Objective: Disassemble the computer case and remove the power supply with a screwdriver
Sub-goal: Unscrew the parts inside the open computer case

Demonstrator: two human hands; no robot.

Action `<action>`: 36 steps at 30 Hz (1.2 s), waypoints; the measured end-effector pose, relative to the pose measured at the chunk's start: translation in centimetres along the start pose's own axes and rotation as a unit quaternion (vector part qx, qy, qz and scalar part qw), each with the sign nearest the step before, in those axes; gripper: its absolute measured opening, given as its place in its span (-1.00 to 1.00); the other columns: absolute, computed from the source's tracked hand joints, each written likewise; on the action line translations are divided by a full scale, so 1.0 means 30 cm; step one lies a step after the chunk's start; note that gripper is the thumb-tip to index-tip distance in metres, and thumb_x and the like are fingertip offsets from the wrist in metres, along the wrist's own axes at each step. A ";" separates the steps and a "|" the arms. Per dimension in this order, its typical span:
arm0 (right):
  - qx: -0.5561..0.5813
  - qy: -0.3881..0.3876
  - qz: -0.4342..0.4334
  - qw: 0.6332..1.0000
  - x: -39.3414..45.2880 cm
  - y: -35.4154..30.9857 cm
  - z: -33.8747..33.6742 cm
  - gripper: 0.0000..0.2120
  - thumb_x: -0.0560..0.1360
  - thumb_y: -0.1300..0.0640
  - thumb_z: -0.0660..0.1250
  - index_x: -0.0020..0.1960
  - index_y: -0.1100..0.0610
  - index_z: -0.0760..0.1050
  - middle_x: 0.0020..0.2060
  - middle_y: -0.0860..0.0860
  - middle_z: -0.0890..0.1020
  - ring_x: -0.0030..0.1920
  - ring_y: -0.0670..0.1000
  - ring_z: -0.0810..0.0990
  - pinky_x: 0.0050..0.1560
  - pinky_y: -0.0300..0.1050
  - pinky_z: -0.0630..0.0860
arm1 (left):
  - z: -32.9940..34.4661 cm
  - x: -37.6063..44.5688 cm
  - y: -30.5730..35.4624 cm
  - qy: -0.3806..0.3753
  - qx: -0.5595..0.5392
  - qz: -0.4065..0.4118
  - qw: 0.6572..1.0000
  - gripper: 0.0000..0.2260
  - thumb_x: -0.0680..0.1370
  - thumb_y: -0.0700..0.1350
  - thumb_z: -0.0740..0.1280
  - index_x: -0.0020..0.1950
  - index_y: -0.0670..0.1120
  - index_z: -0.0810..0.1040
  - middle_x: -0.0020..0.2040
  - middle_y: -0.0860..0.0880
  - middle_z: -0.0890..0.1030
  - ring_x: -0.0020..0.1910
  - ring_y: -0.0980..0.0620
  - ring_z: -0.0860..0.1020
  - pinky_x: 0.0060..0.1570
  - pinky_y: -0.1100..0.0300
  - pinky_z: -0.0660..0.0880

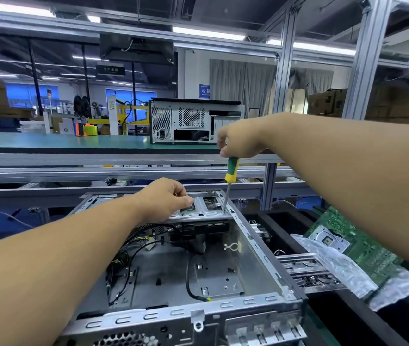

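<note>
The right hand (pixel 239 138) grips the screwdriver (pixel 231 172), tip on a far bracket (pixel 199 213) screw. The left hand (pixel 166 198) pinches that bracket. Best to keep the shaft upright, pressing firmly.

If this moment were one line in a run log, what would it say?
step: unscrewing bracket | right hand: grips screwdriver, tip on far bracket | left hand: rests on bracket | computer case: open

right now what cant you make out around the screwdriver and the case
Head view only:
- Screw under the screwdriver tip: too small.
- Right hand covers the handle top.
- Left hand hides the bracket part beneath.
- Power supply: not identifiable behind cables.
- Computer case front: cut off by the bottom edge.
</note>
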State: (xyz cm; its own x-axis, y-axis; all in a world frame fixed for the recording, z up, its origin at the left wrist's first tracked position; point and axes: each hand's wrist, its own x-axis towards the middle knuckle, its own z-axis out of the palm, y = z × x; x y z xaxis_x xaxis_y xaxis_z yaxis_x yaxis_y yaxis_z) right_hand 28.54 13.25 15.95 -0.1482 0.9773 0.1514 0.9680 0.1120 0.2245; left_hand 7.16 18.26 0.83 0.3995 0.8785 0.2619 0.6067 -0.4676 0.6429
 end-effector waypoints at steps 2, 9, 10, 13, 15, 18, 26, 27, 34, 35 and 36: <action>0.122 -0.029 -0.019 0.992 -0.006 0.010 -0.016 -0.75 0.60 0.22 0.32 0.24 0.00 0.53 -0.03 0.08 0.57 -0.18 0.05 0.50 -0.27 -0.08 0.48 | -0.001 -0.003 0.005 0.000 0.009 0.002 1.000 -0.75 0.59 0.10 0.42 -0.14 -0.06 0.63 -0.37 0.01 0.48 -0.40 0.06 0.40 -0.34 0.16 0.42; 0.009 -0.027 0.026 0.999 -0.020 -0.002 0.005 -0.53 0.66 -0.26 0.13 0.12 0.13 0.54 -0.04 0.13 0.63 -0.13 0.11 0.65 -0.19 -0.02 0.50 | -0.001 -0.020 0.035 -0.018 0.041 0.000 0.999 -0.74 0.60 0.10 0.41 -0.12 -0.07 0.62 -0.42 0.11 0.44 -0.43 0.11 0.37 -0.32 0.20 0.39; -0.064 -0.012 0.035 0.997 -0.021 -0.003 0.011 -0.43 0.68 -0.30 0.03 0.11 0.15 0.56 -0.06 0.12 0.62 -0.13 0.10 0.62 -0.16 -0.01 0.46 | -0.001 -0.021 0.037 -0.018 0.040 0.001 0.999 -0.75 0.60 0.10 0.40 -0.11 -0.07 0.62 -0.42 0.11 0.44 -0.43 0.10 0.37 -0.31 0.20 0.40; -0.168 0.015 0.006 0.986 -0.026 0.007 0.023 -0.58 0.74 -0.14 0.04 0.25 0.12 0.50 -0.07 0.07 0.56 -0.10 0.08 0.54 -0.27 -0.06 0.35 | 0.002 -0.021 0.037 -0.014 0.040 0.005 0.999 -0.75 0.60 0.09 0.41 -0.11 -0.07 0.62 -0.40 0.09 0.45 -0.42 0.09 0.38 -0.30 0.19 0.40; -0.034 0.026 -0.021 0.999 -0.026 0.023 0.018 -0.80 0.69 0.01 0.22 0.25 0.07 0.43 -0.04 0.06 0.56 -0.13 0.04 0.50 -0.29 -0.08 0.33 | 0.007 -0.020 0.037 -0.015 0.040 0.013 0.999 -0.76 0.60 0.09 0.41 -0.11 -0.06 0.62 -0.37 0.07 0.47 -0.40 0.09 0.39 -0.29 0.17 0.41; 0.176 0.006 -0.065 0.982 -0.047 0.036 -0.004 -0.77 0.55 0.26 0.35 0.17 0.07 0.49 -0.07 0.02 0.52 -0.19 -0.02 0.46 -0.31 -0.15 0.35 | 0.012 -0.012 0.052 -0.013 0.043 0.028 0.999 -0.77 0.60 0.10 0.41 -0.10 -0.05 0.62 -0.33 0.04 0.52 -0.39 0.09 0.42 -0.31 0.15 0.43; -0.173 0.040 0.007 0.984 -0.061 0.016 0.030 -0.70 0.71 -0.18 0.06 0.24 -0.11 0.49 -0.04 0.01 0.55 -0.03 0.14 0.56 -0.12 0.08 0.55 | 0.020 0.018 0.215 0.068 -0.039 -0.016 0.997 -0.77 0.58 0.08 0.43 -0.16 -0.05 0.65 -0.45 0.10 0.53 -0.49 0.13 0.43 -0.49 0.25 0.42; -0.183 0.058 0.001 0.981 -0.062 0.016 0.033 -0.78 0.72 -0.11 0.09 0.14 -0.09 0.49 -0.13 0.00 0.49 -0.11 0.12 0.54 -0.23 0.03 0.51 | 0.018 0.033 0.250 0.058 -0.008 -0.025 0.998 -0.76 0.58 0.07 0.44 -0.18 -0.06 0.65 -0.46 0.09 0.50 -0.52 0.12 0.40 -0.53 0.28 0.37; 0.212 0.011 -0.078 0.974 -0.075 0.054 0.010 -0.78 0.57 0.32 0.21 0.17 0.11 0.44 -0.15 0.03 0.51 -0.29 -0.01 0.44 -0.44 -0.18 0.38 | 0.109 0.090 0.324 -0.024 0.100 -0.063 0.993 -0.90 0.50 -0.05 0.53 -0.07 -0.06 0.71 -0.16 -0.05 0.71 -0.28 0.03 0.58 -0.26 0.15 0.57; 0.214 0.009 -0.088 0.973 -0.078 0.055 0.007 -0.76 0.56 0.33 0.21 0.14 0.08 0.47 -0.14 0.00 0.51 -0.29 -0.03 0.45 -0.50 -0.25 0.38 | 0.138 0.089 0.306 -0.015 0.063 -0.060 0.996 -0.93 0.50 -0.06 0.53 -0.07 -0.04 0.70 -0.15 -0.01 0.71 -0.25 0.06 0.61 -0.24 0.18 0.56; 0.217 0.011 -0.097 0.971 -0.080 0.055 0.006 -0.77 0.55 0.32 0.23 0.10 0.05 0.49 -0.13 -0.02 0.51 -0.28 -0.05 0.47 -0.55 -0.32 0.37 | 0.163 0.090 0.285 -0.006 0.028 -0.053 0.998 -0.95 0.52 -0.07 0.52 -0.07 -0.02 0.70 -0.13 0.02 0.72 -0.20 0.08 0.64 -0.16 0.17 0.59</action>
State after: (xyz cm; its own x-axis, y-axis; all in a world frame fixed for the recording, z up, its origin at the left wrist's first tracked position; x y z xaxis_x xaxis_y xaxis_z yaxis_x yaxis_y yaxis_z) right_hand 30.53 11.13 15.77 -0.3363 0.9266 0.1685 0.9150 0.3638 -0.1743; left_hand 16.81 16.15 3.52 0.3397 0.9221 0.1855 0.6837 -0.3775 0.6245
